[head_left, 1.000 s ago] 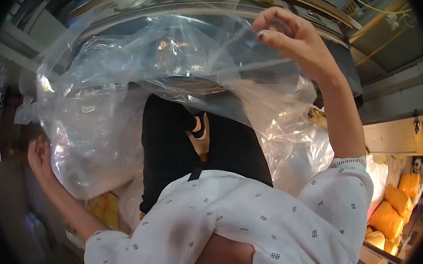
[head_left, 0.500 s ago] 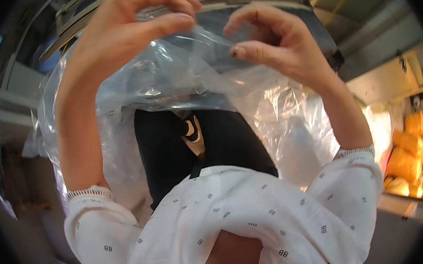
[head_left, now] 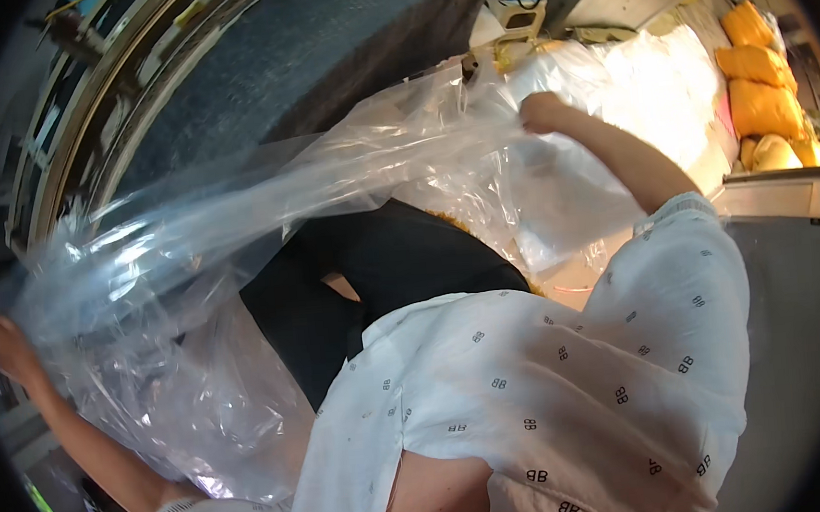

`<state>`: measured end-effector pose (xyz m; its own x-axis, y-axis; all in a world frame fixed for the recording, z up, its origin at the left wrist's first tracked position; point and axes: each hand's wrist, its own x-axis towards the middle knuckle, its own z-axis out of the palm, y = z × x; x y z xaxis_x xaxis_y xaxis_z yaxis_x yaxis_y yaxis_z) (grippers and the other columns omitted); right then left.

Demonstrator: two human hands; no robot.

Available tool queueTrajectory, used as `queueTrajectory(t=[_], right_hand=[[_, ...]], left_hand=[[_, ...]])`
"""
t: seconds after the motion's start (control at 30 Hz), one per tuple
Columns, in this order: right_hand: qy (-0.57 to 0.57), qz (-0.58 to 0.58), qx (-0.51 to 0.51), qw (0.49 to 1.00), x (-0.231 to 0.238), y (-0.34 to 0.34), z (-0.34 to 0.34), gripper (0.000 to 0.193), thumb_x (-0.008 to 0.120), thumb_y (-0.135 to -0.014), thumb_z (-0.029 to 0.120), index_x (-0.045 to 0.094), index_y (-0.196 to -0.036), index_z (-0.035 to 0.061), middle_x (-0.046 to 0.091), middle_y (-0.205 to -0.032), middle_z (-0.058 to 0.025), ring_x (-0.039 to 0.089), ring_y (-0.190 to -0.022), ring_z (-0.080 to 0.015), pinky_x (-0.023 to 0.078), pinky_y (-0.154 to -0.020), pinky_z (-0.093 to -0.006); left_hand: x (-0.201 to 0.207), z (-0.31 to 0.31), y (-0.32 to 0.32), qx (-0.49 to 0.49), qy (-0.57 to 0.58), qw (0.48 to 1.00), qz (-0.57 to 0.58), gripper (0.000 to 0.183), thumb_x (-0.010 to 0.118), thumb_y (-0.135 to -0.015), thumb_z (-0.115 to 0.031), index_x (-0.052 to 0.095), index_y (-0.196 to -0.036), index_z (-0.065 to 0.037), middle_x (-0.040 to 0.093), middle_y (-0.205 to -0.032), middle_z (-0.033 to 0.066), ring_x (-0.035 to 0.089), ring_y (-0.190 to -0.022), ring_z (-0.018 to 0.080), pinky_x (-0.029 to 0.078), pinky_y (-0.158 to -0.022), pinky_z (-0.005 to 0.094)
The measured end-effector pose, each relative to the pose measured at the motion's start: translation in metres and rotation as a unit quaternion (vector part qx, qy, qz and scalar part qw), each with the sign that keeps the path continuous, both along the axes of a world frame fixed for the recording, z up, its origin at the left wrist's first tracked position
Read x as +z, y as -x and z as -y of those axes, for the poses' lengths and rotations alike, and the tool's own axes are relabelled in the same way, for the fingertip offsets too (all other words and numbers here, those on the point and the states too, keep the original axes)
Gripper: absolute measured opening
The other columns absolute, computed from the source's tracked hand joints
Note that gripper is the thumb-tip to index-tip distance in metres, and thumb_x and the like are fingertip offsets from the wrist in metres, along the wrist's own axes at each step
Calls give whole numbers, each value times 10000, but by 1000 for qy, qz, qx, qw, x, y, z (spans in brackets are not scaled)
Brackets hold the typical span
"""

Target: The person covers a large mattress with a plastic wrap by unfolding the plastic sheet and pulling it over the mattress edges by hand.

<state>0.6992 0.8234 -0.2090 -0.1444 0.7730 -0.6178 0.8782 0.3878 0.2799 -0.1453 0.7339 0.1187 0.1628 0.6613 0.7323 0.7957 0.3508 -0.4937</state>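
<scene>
A long clear plastic sheet (head_left: 233, 207) stretches slantwise in front of my body, bunched into loose folds. My right hand (head_left: 543, 114) is closed in a fist on its far right end. At the far left, near the picture's dark rim, my left hand (head_left: 5, 346) grips the other end; its fingers are partly blurred. More crumpled clear plastic (head_left: 190, 398) hangs below the stretch and lies by my legs in black trousers (head_left: 400, 257).
A dark grey padded surface (head_left: 317, 51) lies ahead, with slatted rails (head_left: 81, 118) along its left. A pale stool (head_left: 517, 18) stands at the far right. Beyond it are bright white plastic (head_left: 661, 82) and stacked orange-yellow bundles (head_left: 761, 103). A grey panel (head_left: 789, 294) stands at right.
My hands have moved widely apart, the left down to the far left and the right outward. The plastic between them is now drawn out long. My view has turned to the right.
</scene>
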Motion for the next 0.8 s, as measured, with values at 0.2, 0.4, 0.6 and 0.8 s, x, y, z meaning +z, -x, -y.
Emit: queueTrajectory(t=[0.2,0.4,0.6,0.8], right_hand=[[-398,12,-5,917,131,-98,-144,147,518,-757,120,646,-743,49,648,-758,-143,639,-748,-300,507,-606,-410],[-765,-317,-58,557,239,66,-190,291,566,-801,258,556,-973,23,592,-905,-170,575,-846,-329,458,-736,-391],[-478,-425,-51,767,128,103,-210,684,617,-703,558,472,-1226,142,469,-1247,-132,433,-1163,-314,348,-928,-458],[-327,-275,-94,899,152,116,-203,739,514,-769,608,384,-1329,145,334,-1373,-181,274,-1288,-330,255,-1044,-355]], left_hand=[[-186,102,115,227,221,912,259,194,442,-867,-149,509,-992,-16,567,-967,251,543,-868,418,424,-728,448],[-239,156,170,294,155,901,279,327,366,-899,-210,477,-1084,35,559,-1021,272,533,-948,424,421,-784,483],[-223,191,218,336,137,857,364,310,304,-917,-185,466,-1081,22,540,-1069,269,515,-992,411,411,-804,455],[-158,181,255,371,207,865,267,307,320,-918,-189,487,-1054,31,544,-1059,257,523,-989,388,404,-803,442]])
